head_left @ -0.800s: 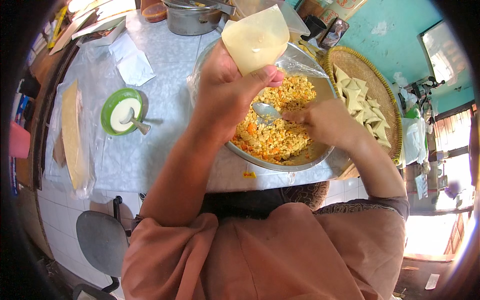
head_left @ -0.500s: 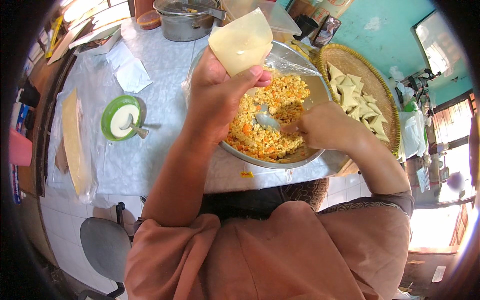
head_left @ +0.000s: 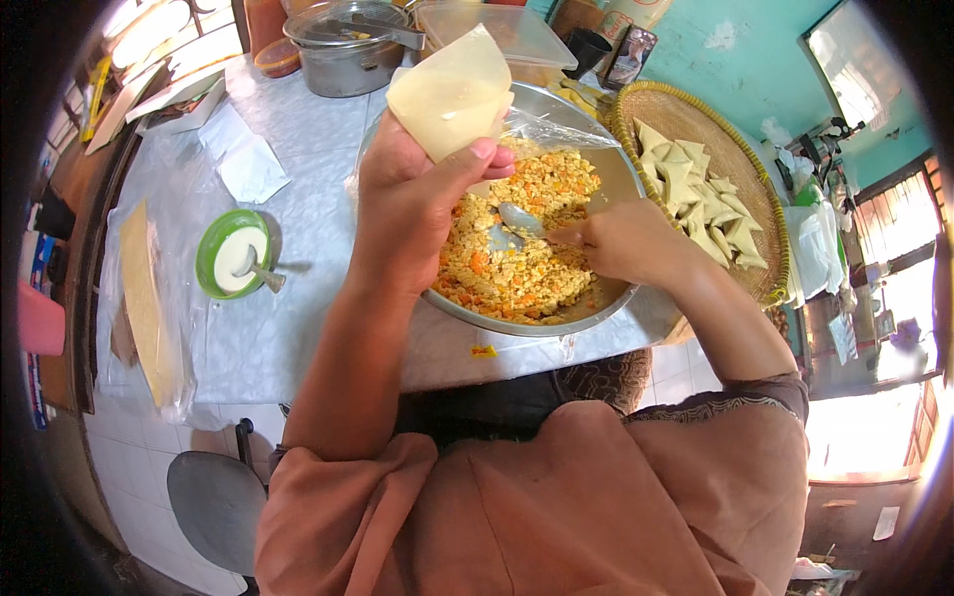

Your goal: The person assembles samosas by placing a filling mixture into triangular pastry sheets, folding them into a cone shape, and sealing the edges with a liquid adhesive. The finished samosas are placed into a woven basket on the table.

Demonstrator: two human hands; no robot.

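Observation:
My left hand (head_left: 422,189) is closed round a pale folded pastry wrapper (head_left: 452,94), shaped like a cone and raised over the left side of a wide metal bowl (head_left: 487,324). Orange-flecked, crumbly yellow filling (head_left: 537,278) fills much of that bowl. With fingers wrapped round its handle, my right hand (head_left: 631,241) grips a metal spoon (head_left: 519,219), whose tip sits in the filling near the middle. Clear plastic film (head_left: 566,129) clings to the bowl's far rim. The inside of the folded wrapper is hidden from this side.
Folded triangular pastries (head_left: 696,199) lie in a round woven tray (head_left: 760,134) at the right. On the left stand a green bowl (head_left: 204,260) of white paste with a spoon, and stacked wrappers (head_left: 147,298) in plastic. A lidded pot (head_left: 350,70) and clear plastic box (head_left: 487,35) stand behind.
The spoon has shifted within the filling and now points up and left, with a bare patch of bowl showing beside it. The whole view has turned slightly. Both hands keep their holds.

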